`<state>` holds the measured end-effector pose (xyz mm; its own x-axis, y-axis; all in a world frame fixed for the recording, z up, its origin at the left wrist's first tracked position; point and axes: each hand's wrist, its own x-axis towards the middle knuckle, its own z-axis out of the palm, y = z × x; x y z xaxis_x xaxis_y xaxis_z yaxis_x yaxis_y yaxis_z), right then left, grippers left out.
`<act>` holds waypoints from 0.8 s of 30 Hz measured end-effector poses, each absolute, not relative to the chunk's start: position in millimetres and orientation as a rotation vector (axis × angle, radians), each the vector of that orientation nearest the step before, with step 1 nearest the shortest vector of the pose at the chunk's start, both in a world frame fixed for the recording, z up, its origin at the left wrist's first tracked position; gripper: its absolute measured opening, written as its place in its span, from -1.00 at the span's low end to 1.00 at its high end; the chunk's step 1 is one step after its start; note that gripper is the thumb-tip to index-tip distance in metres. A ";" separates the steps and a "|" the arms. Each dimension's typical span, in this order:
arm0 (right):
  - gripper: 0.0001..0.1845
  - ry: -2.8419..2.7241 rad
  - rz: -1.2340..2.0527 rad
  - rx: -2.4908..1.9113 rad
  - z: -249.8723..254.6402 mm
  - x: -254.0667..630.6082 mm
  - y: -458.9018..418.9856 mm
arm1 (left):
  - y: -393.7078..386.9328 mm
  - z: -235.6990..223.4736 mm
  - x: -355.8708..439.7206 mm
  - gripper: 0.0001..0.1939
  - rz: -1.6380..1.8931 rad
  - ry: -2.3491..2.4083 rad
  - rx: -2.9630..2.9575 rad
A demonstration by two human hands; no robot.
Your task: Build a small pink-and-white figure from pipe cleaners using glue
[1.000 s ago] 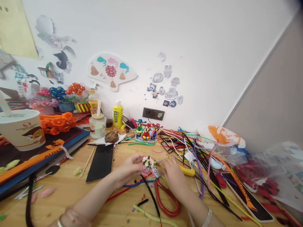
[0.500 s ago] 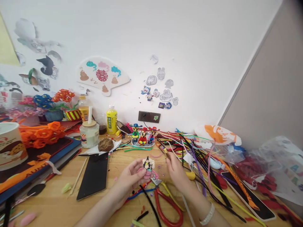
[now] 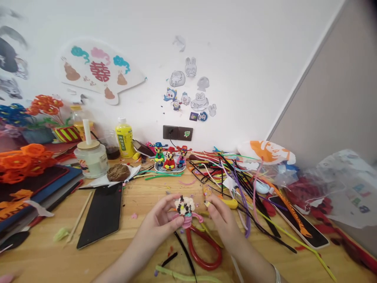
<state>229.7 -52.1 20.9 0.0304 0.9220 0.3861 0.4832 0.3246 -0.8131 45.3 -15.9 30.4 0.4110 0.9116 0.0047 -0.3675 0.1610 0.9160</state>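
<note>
My left hand is closed around the pink lower part of a small fuzzy figurine. The figurine has a cream, curly head with black and yellow face details, a teal band and pink curled arms. To its right, my right hand pinches a tiny yellowish piece at its fingertips, apart from the figurine. Too little of that piece shows to name it. Under the hands lies a tool with a red loop handle, its jaws hidden behind the figurine. A yellow handle lies just behind my right hand.
Three finished figurines stand on a small tray at the back. Many coloured pipe cleaners spread across the right, near a phone. On the left are a black tablet, a glass jar and a yellow bottle.
The view has shifted right and down. My right hand has come lower and closer to the figurine, with the tiny piece in its fingertips. My left hand still holds the figurine.
</note>
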 end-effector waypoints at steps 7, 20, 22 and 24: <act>-0.82 -1.704 0.535 -1.362 28.7 224.0 -58.3 | -18.6 33.8 46.7 -0.54 0.994 0.629 1.076; -0.84 -1.799 0.509 -1.402 34.0 222.2 -62.1 | -18.5 38.8 45.2 -0.56 0.993 0.664 1.081; -0.84 -1.819 0.495 -1.407 33.9 222.6 -62.1 | -18.3 38.6 45.0 -0.56 0.989 0.665 1.087; -0.84 -1.835 0.466 -1.407 33.4 223.1 -62.2 | -18.5 38.6 45.0 -0.55 0.986 0.666 1.084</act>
<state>223.1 -62.2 33.4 -0.1013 0.9323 0.3471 0.6537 0.3254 -0.6832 45.0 -18.5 38.6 0.4319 0.9018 0.0148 -0.3228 0.1392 0.9362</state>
